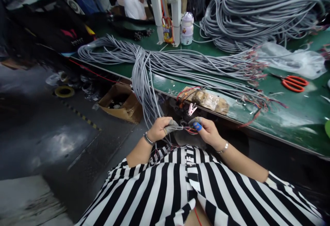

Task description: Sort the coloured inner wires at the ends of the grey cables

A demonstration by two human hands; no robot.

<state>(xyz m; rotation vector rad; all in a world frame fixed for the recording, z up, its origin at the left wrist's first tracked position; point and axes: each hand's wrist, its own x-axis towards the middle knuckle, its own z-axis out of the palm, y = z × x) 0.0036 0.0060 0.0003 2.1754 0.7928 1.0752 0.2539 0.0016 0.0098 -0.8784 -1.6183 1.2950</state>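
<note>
Close in front of my striped shirt, my left hand point(162, 128) is closed around the end of a grey cable point(176, 127). Thin red and dark wires point(190, 130) fan out of that end. My right hand point(206, 130) pinches these wires between thumb and fingers; blue tape wraps the thumb, and grey coverings sit on some fingertips. A bundle of grey cables point(141, 71) hangs over the bench edge toward my left hand. Just beyond my hands, a pale pink clip point(191, 109) stands near a tape-wrapped wooden block point(208, 101) at the bench edge.
More grey cables point(180, 59) with stripped coloured ends lie along the green bench point(291, 112). Orange-handled scissors point(295, 83) and a clear plastic bag point(291, 59) are at right. A large cable coil point(257, 13), a bottle point(187, 28) and a person point(134, 2) are behind. A cardboard box point(121, 102) stands below left.
</note>
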